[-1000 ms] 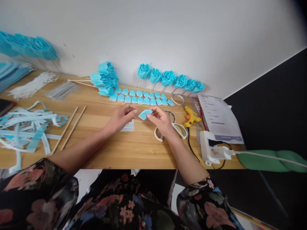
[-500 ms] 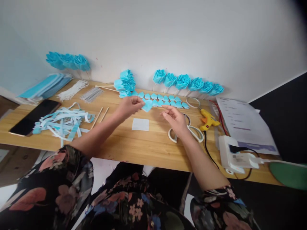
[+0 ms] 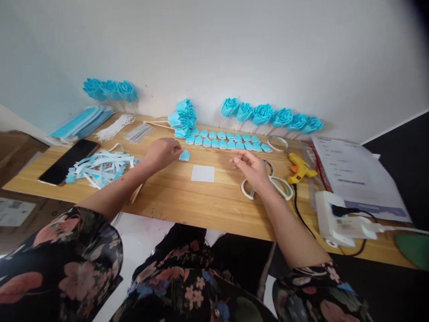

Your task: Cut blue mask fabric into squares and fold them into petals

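Observation:
My left hand is closed in a pinch at the edge of a small blue fabric petal, just left of the white square sheet. The petal has a pointed top and a flat lower edge. My right hand hovers over the scissors with loosely curved fingers, apart from the thumb, and nothing visible in it. Behind both hands lie two rows of similar blue petals. At their left end a bunch of blue fabric flowers lies on sticks.
On the right are a yellow glue gun, a roll of tape, a white power strip and a printed sheet. To the left are a phone, cut strips, masks and white cords. Flowers line the wall.
My left hand has moved left and slightly toward me with the petal, away from the petal rows. My right hand has hardly moved. The whole view has shifted a little.

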The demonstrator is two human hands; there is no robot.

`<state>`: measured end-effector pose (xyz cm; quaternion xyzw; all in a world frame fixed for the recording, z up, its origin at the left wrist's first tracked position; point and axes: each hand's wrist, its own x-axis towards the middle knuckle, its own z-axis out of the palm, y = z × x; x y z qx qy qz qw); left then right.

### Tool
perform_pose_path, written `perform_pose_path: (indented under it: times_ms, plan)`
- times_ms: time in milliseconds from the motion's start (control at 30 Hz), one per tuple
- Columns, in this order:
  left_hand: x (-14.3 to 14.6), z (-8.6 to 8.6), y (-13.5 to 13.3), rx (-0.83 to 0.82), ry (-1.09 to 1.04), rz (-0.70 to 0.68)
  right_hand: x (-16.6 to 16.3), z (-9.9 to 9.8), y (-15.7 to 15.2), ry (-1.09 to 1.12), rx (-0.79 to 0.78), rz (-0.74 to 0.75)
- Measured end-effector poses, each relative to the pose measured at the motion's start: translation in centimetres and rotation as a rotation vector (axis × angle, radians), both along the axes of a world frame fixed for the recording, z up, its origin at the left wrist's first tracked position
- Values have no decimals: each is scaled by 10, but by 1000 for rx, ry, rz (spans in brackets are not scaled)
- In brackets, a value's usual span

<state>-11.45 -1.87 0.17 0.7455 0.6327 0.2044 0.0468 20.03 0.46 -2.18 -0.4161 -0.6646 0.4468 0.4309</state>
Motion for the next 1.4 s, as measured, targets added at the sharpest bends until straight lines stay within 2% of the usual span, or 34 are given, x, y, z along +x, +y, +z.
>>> perform_pose_path:
  times_ms: [100,167,333,500,733,833,967,1067,1167,1300,1400]
  plan:
    - [-4,-9,-3,20,72,-209,1,0,1,-5,6,-3]
    - [-8,-18,-2,10,109,-275,0,-2,1,-10,7,1]
    - [-11,-31,11,50,138,-278,0,-3,0,-25,-7,10]
    - [-9,-30,21,84,171,-287,0,-2,-1,-28,-22,3]
    - [-9,-31,24,83,153,-300,0,-6,2,-30,-29,24]
    - [-14,-26,22,59,130,-299,0,-3,0,-68,9,10]
    - [-14,-8,7,89,-3,-253,-3,13,-11,-223,144,17]
    - [-2,7,-11,87,-144,-229,-12,26,-22,-412,293,161]
    - [18,17,-26,37,-284,-241,-26,33,-30,-703,463,318]
    - [44,15,-34,-74,-419,-253,-44,29,-39,-1063,624,377]
    - [57,9,-31,-161,-491,-262,-48,26,-42,-1152,635,353]
